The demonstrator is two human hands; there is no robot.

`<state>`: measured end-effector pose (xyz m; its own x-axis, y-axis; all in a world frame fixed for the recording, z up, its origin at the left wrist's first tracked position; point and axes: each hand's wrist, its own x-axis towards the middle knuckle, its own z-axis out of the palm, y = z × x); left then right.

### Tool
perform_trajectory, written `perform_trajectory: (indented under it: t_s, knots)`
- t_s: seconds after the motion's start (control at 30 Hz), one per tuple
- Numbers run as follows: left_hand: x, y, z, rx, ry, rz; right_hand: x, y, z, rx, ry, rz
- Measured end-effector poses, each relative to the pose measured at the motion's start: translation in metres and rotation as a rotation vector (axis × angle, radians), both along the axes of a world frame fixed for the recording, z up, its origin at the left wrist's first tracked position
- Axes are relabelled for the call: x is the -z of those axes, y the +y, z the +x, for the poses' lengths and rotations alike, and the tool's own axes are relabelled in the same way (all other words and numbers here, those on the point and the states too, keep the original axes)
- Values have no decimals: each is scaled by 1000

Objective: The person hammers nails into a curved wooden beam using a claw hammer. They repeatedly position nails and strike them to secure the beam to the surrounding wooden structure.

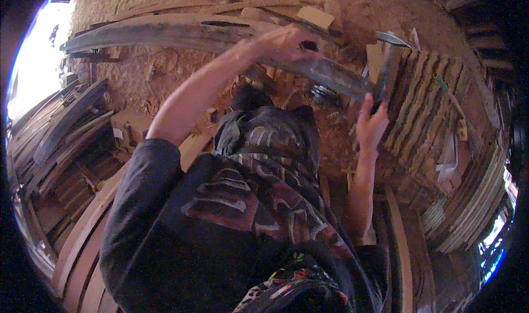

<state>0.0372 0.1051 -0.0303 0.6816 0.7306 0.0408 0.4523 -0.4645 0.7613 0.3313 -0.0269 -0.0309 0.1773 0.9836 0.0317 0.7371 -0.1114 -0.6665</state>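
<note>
A long weathered timber beam [182, 31] with a dark slot cut into it crosses in front of me, running from the far left down toward the right. My left hand [289, 42] is over the beam with its fingers curled beside a dark spot. Whatever those fingers hold, if anything, I cannot make out. Near the beam's right end, my right hand [370, 124] is closed round the handle of a hammer [384, 73]. Its metal head points up and away from me, above the beam's end.
A stack of rough-edged boards [424, 103] lies to the right. Wooden strips and planks [60, 131] are piled at the left. A pale wood block [315, 17] sits behind the beam. A small dark round object [325, 95] lies on the dusty brown ground [160, 73].
</note>
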Motion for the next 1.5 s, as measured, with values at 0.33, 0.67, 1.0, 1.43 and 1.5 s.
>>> perform_trajectory:
  t_s: [0.33,0.67,1.0,1.43,1.5]
  knots:
    - [32,-35,82,-761,-232,71,82,43,45,227,-44,-39]
    - [65,-53,75,-375,-227,434,83,38,35,165,11,76]
    - [44,-59,56,-297,-189,306,72,39,24,158,100,59]
    - [13,-59,-33,-763,219,211,72,37,26,153,56,63]
    - [25,-73,-27,-753,242,178,71,37,28,146,59,41]
